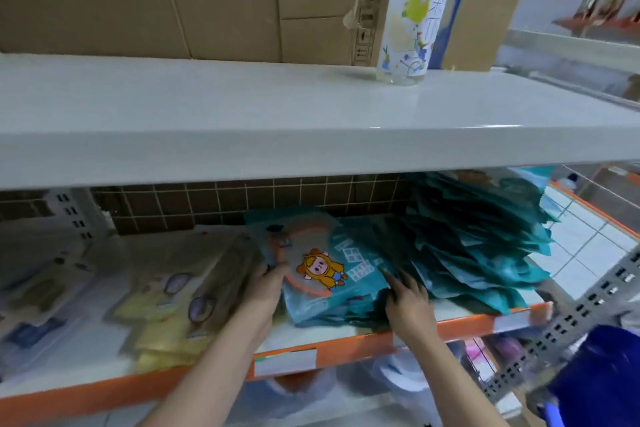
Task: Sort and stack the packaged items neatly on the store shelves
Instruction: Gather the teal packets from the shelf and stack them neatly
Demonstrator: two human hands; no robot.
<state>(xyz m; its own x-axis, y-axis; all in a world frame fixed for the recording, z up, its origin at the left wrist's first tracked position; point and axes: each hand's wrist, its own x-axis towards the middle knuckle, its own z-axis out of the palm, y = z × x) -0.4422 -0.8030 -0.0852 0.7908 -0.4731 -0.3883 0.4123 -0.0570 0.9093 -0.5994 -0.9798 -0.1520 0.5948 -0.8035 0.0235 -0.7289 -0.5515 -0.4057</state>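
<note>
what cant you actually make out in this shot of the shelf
All in the head view:
- Yellow packages at left: motion blur smears their print.
- Teal stack: its top goes behind the white shelf edge, so its height is hidden.
- Teal package with the cartoon figure: small text unreadable.
- Left hand fingertips: hidden at that package's edge.
- Right hand: blurred, grip unclear.
- Bottle: cap cut off by the top edge.

Hands: you have two in view, left hand [265,291] and right hand [410,302].
Bottle [414,10]: you see one.
Teal packets [467,246]: too many to count.
Yellow packets [162,333]: blurred, uncountable.
</note>
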